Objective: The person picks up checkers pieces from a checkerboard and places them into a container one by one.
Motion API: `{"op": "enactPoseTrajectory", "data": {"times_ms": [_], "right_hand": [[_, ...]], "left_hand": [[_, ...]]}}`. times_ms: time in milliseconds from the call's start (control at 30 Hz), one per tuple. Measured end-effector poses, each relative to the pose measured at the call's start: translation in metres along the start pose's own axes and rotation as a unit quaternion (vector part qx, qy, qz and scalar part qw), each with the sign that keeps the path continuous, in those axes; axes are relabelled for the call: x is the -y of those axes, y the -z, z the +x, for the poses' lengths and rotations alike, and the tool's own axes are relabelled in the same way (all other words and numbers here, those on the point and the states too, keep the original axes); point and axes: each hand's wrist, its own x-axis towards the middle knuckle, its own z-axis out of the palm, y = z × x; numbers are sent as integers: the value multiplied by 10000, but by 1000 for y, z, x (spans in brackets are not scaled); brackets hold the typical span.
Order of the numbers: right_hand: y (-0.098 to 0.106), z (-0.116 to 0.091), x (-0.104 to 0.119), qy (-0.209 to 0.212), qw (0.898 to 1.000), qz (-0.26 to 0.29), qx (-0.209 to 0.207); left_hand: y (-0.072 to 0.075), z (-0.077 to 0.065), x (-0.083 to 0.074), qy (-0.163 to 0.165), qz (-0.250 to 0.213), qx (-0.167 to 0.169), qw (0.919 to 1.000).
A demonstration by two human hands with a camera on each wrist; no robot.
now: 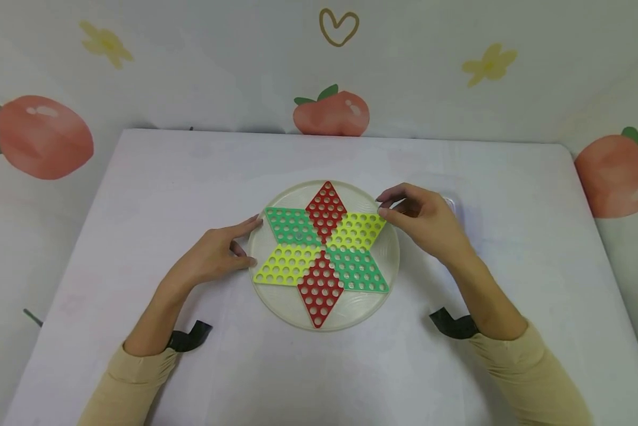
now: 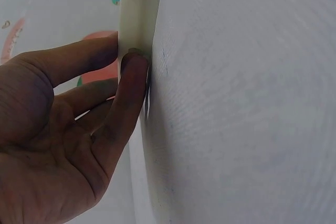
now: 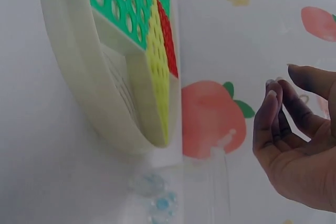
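Note:
A round cream game board lies flat, its six-pointed star of holed red, green and yellow sections filling the top. My left hand touches the board's left rim with its thumb and fingertips apart. The left wrist view shows those fingertips against the cream side wall. Above the right tip of the upper yellow section, my right hand hovers with thumb and fingertips drawn close. Whether something small is between them cannot be made out. A clear bluish marble sits in the upper-left green section.
Beyond my right hand stands a clear box, mostly hidden by it; the right wrist view shows bluish marbles inside. A white cloth covers the table, and a fruit-printed wall rises behind.

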Motion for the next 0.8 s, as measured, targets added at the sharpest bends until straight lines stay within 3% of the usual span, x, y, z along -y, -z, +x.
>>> {"op": "enactPoseTrajectory", "data": {"times_ms": [233,800], "right_hand": [[-17,5,2,228,9990,156,364],[-48,19,9,525,9950,432,738]], "left_hand": [[0,0,1,-11,-62,25,10000],[-1,2,2,77,-108,-4,9999]]}}
